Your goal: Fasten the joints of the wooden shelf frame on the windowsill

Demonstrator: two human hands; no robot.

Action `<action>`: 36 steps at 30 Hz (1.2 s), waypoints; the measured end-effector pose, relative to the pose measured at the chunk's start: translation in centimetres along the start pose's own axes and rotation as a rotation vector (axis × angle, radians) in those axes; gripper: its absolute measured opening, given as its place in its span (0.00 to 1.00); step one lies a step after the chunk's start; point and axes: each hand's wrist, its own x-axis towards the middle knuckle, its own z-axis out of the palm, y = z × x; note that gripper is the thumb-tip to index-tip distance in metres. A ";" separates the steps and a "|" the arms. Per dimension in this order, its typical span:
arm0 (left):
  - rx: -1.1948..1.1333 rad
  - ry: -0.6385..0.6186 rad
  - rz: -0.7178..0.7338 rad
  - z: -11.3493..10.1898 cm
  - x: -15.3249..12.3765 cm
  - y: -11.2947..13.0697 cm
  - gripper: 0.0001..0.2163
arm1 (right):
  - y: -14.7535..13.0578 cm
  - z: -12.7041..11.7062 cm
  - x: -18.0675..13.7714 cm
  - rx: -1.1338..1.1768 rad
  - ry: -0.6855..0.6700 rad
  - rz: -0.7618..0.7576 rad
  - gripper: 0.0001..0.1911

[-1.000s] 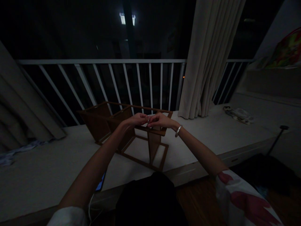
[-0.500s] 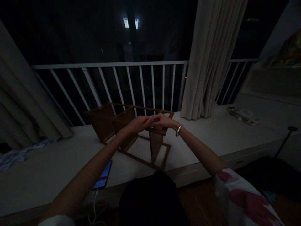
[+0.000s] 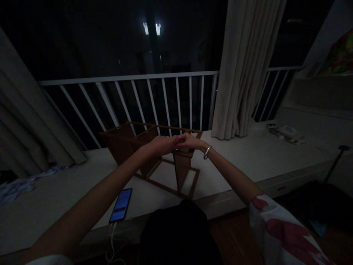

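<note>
Head view: rack [image 3: 181, 170] sideways, likely for reach, my left hand [image 3: 164, 144] meets my right hand [image 3: 189, 141] above it, fingertips [image 3: 180, 138] bunched, any pinched item I can't tell.

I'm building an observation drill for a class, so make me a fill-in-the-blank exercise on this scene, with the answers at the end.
1. The bare left hand and bare right hand meet over a brown, open-sided frame made of ____.
2. A shiny silver bangle is worn on the person's ____ wrist.
3. The black-edged phone with a lit blue screen lies on the person's ____ side.
4. Beyond the frame, the slim-barred railing is coloured ____.

Missing words: wood; right; left; white.
</note>
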 end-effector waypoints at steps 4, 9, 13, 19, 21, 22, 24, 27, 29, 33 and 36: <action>0.053 0.022 0.004 0.2 -0.2 0.4 0.10 | 0.0 0.0 0.0 -0.002 0.006 -0.015 0.14; 0.085 0.019 -0.021 0.5 -0.1 0.6 0.11 | 0.1 -0.1 0.0 0.019 -0.027 -0.019 0.15; 0.064 0.079 -0.071 1.2 -0.2 0.8 0.12 | 0.2 -0.2 0.1 -0.041 -0.033 -0.044 0.15; -0.250 0.228 -0.089 2.9 -0.5 0.8 0.14 | -0.2 -0.1 0.1 -0.194 -0.137 -0.130 0.16; -0.330 0.261 -0.048 3.2 -0.5 0.6 0.16 | -0.4 0.0 0.1 -0.218 -0.161 -0.166 0.16; -0.359 0.271 -0.034 3.3 -0.6 0.5 0.17 | -0.4 0.1 0.1 -0.228 -0.160 -0.174 0.16; -0.385 0.282 -0.032 3.5 -0.6 0.4 0.18 | -0.4 0.1 0.1 -0.240 -0.152 -0.167 0.16; -0.334 0.299 -0.101 3.8 -0.5 0.5 0.18 | -0.2 0.0 0.2 -0.230 -0.163 -0.140 0.16; -0.254 0.300 -0.149 3.9 -0.4 0.7 0.19 | 0.0 -0.1 0.3 -0.218 -0.177 -0.145 0.16; -0.100 0.277 -0.184 3.9 -0.1 1.0 0.21 | -0.2 -0.1 0.3 -0.216 -0.194 -0.153 0.15; -0.025 0.261 -0.213 3.7 -0.1 1.1 0.21 | -0.6 0.0 0.1 -0.229 -0.169 -0.130 0.15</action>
